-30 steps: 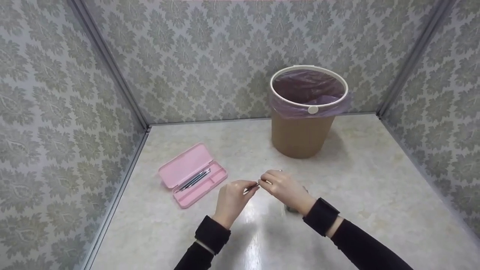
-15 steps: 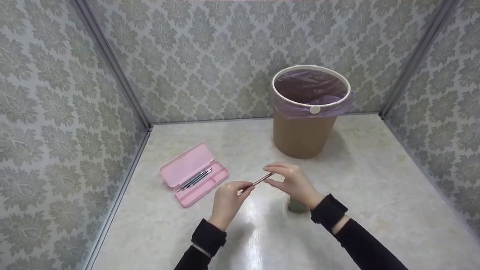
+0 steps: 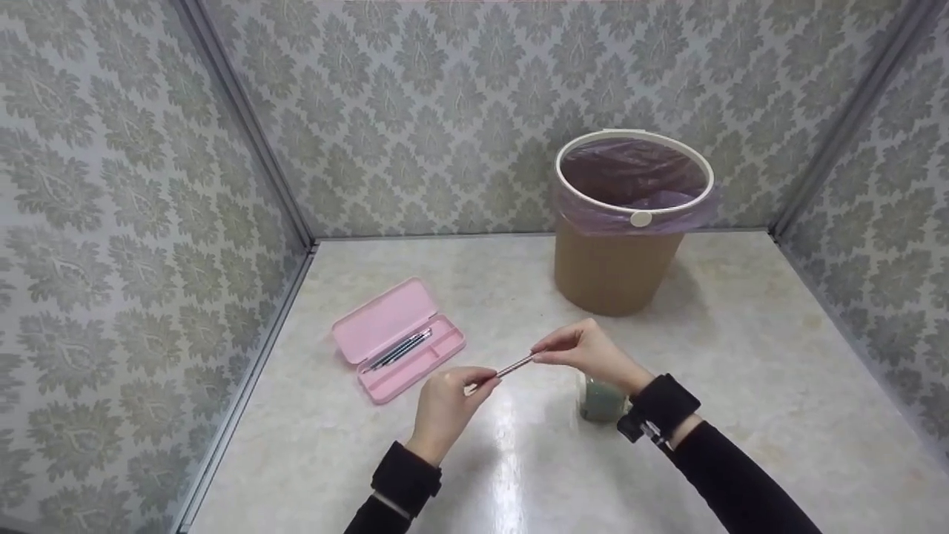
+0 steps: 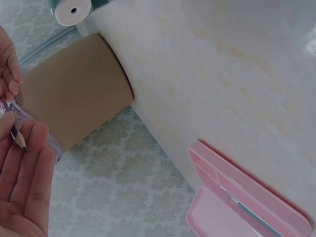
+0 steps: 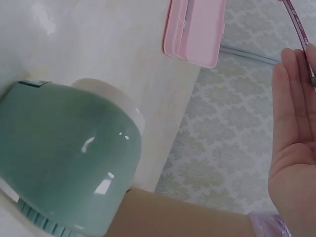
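Observation:
A slim maroon pencil [image 3: 514, 366] with a pale stripe spans both hands above the table. My left hand [image 3: 448, 404] pinches it between thumb and fingers; the left wrist view shows its sharpened tip [image 4: 20, 140] over those fingers. The pencil's dark other end is between the thumb and fingers of my right hand [image 3: 593, 357]. Below the right hand stands a green pencil sharpener [image 3: 602, 402], partly covered by hand and wrist; its white face with a dark hole [image 4: 73, 10] shows in the left wrist view.
An open pink pencil case [image 3: 385, 319] lies left of the hands, with several pencils [image 3: 400, 350] in one compartment. Behind stands a brown bin [image 3: 615, 271] with a white rim and purple liner. Patterned walls edge the table [image 3: 356, 475] at the back and sides.
My hands have moved apart, uncovering the pencil's middle. The right hand's fingers, spread half a second ago, now close on its far end. More of the sharpener shows; the head view has shifted slightly.

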